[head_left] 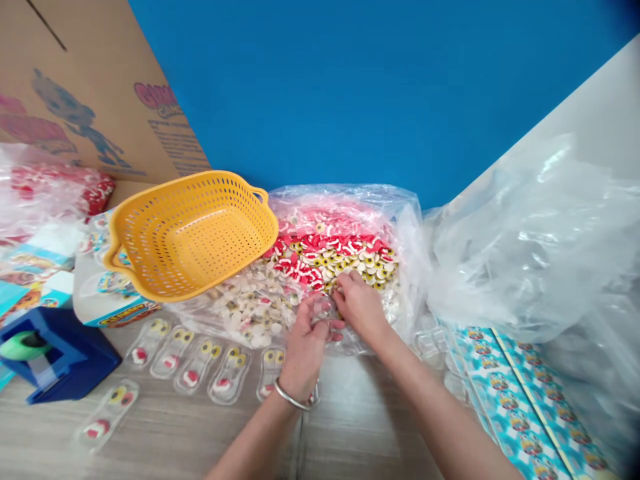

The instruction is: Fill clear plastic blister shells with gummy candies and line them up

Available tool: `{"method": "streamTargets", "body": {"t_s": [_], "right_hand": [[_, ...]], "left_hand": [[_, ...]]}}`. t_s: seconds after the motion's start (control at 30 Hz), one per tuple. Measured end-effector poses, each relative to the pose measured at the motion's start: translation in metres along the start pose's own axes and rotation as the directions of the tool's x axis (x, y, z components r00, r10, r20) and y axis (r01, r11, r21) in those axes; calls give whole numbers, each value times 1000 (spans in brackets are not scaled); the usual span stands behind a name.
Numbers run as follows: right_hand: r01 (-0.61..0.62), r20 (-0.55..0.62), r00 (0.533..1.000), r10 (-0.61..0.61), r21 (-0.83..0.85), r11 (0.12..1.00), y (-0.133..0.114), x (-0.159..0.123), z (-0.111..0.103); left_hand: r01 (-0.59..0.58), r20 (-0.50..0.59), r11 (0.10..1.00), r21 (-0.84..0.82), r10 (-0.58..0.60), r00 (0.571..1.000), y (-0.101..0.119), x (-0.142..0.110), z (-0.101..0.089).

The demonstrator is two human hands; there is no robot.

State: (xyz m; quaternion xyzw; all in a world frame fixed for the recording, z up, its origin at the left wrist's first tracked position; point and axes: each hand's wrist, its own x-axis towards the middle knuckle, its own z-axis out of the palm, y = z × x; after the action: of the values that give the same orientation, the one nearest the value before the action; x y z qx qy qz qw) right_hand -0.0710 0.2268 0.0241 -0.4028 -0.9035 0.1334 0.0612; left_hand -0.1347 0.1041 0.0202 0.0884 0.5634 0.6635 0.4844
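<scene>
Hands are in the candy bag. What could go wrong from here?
The bare left hand and right hand touch loose eyeball-shaped candies in a clear plastic bag, so skin contact might contaminate them. The silver bangle on the left wrist may snag the thin film. The yellow perforated plastic basket sits tilted against the bag and might slide, scattering candies.

We have a blue wall (pixel 350 87) at twelve o'clock, crumpled plastic (pixel 530 240) at three, printed cards (pixel 515 407) at four, a blue tape dispenser (pixel 60 353) at eight, a tilted yellow basket (pixel 190 233) at nine, and a printed carton (pixel 65 113) at ten.
</scene>
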Motion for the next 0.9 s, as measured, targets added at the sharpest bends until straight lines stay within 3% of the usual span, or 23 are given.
{"method": "streamTargets", "body": {"t_s": [0.1, 0.2, 0.3, 0.4, 0.43, 0.5, 0.6, 0.67, 0.77, 0.9], "right_hand": [[33, -90, 996, -13, 220, 975, 12, -2, 4], [53, -133, 991, 10, 465, 884, 25, -3, 6], [-11, -19, 999, 37, 736, 676, 27, -5, 0], [-98, 143, 988, -52, 863, 496, 20, -12, -9], [-99, 164, 982, -90, 864, 494, 17, -15, -12], [-45, 141, 983, -120, 812, 581, 11, -19, -16], [68, 3, 996, -91, 636, 769, 3, -25, -17], [109, -54, 994, -95, 573, 812, 1, -28, -15], [66, -57, 998, -39, 649, 758, -2, -36, -11], [-58, 9, 996, 94, 841, 538, -4, -46, -5]], "left_hand": [[12, -3, 1000, -23, -13, 1000, 1, 0, 1], [19, -11, 999, -41, -20, 1000, 2, 1, 1], [18, -3, 999, -43, -18, 1000, 1, 2, 1], [1, 52, 1000, -21, 0, 999, 1, 3, 1], [-10, 71, 1000, -6, 10, 997, 1, 3, 2], [-32, 98, 999, 20, 30, 995, 2, 2, 3], [-42, 105, 999, 29, 39, 994, 3, 2, 4], [-35, 96, 999, 8, 34, 995, 3, 1, 5], [-22, 60, 999, -31, 24, 998, 3, 1, 5], [-29, -5, 998, -49, 29, 1000, 1, 2, 5]]}}
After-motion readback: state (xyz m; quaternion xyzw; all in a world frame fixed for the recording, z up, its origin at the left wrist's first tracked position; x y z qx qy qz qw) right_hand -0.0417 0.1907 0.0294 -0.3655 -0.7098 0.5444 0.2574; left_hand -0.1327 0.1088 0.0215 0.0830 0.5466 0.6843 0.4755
